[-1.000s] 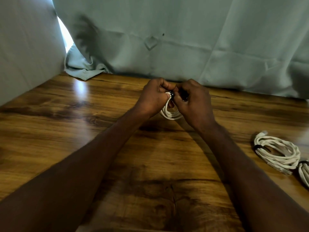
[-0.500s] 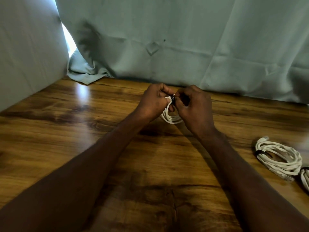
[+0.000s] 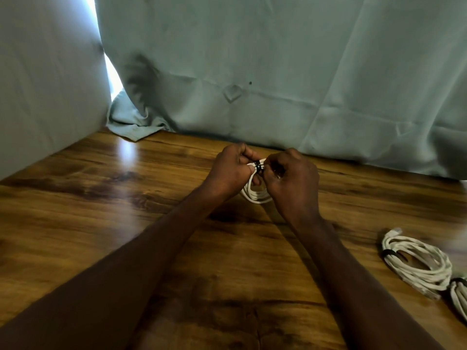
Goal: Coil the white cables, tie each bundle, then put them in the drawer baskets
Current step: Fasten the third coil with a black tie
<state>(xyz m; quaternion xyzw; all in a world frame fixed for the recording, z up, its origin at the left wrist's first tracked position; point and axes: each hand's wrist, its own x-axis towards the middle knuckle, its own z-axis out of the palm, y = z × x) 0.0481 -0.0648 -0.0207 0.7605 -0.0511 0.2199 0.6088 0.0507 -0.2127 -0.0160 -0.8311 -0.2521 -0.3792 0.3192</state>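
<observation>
— Curtain (image 3: 278, 59) hung behind the table (image 3: 101, 210), didn't it?

— Yes, pale green, across the top of the frame.

— And the hands?

— Close together at centre. Left hand (image 3: 228, 171) and right hand (image 3: 293, 180) both pinched the coil (image 3: 255, 194) where a black tie (image 3: 259, 165) wrapped it; the loops hung between them.

— Other cables?

— A tied bundle (image 3: 417, 263) lay at lower right, and a second bundle (image 3: 458, 296) touched it, cut off by the frame edge.

head-worn view, facing forward-down, close over wooden table (image 3: 101, 223)
</observation>
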